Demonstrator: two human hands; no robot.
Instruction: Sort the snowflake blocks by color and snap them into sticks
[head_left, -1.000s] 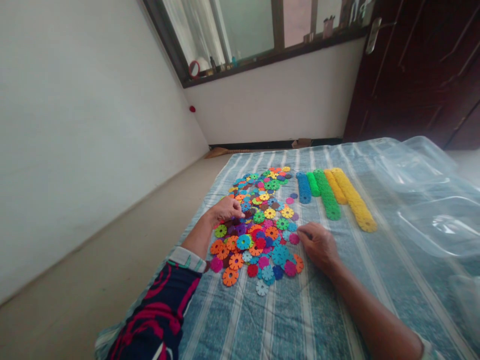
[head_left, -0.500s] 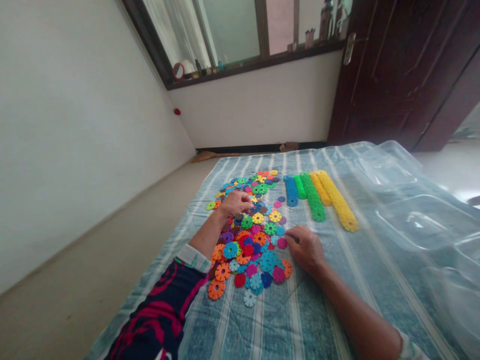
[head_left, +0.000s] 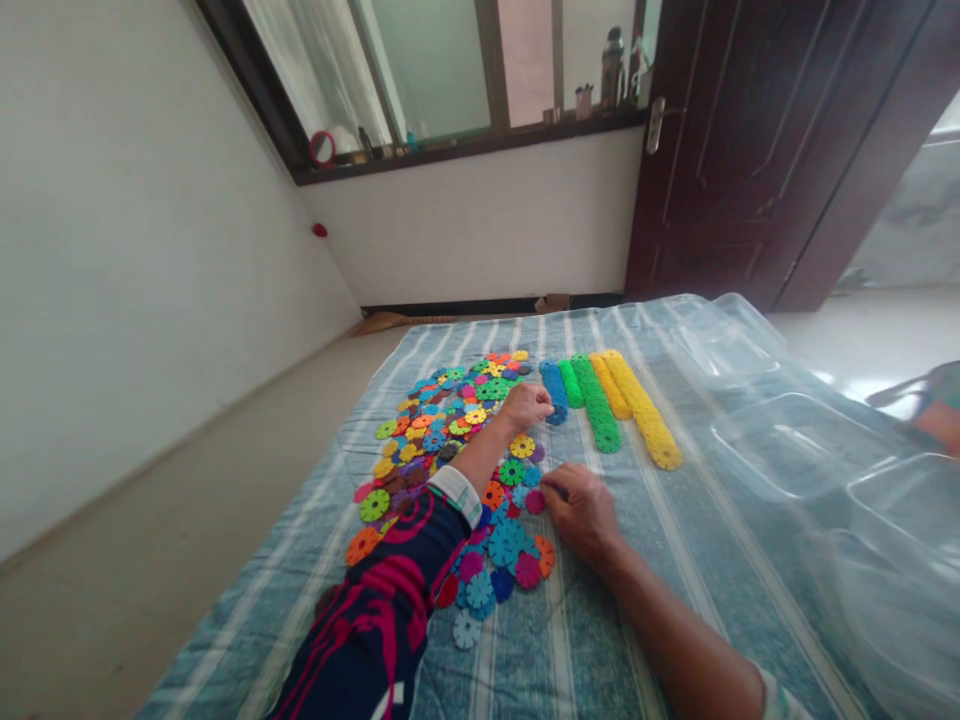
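Loose notched discs [head_left: 512, 472], flat and round with a hole at the middle, are spread in a long heap on the striped cloth [head_left: 750, 570]. Since the earlier frames the left hand [head_left: 527, 405] has been carried from above the heap to the near end of the blue row [head_left: 552, 378], and part of the heap is now covered by the left forearm and patterned sleeve [head_left: 375, 620]. The right hand [head_left: 581, 508] has been kept at the heap's right edge, beside a magenta disc [head_left: 534, 501]. The whole scene is seen shifted leftward, the view having been turned.

Discs are mixed in orange, yellow, green, blue, purple, red and brown, overlapped at all angles. To their right, sorted discs are laid overlapping in straight rows: blue, a short bright green row [head_left: 571, 384], a longer green row [head_left: 598, 405], a short yellow row [head_left: 611, 388] and the longest, also yellow [head_left: 643, 412].

Fingers of both hands are drawn together at the tips; at this blur, whether a disc is pinched in either cannot be told.

Farther right, clear plastic boxes [head_left: 795, 398] are set on the cloth. Beyond, a dark red door [head_left: 720, 150] and a window [head_left: 427, 70] are seen.
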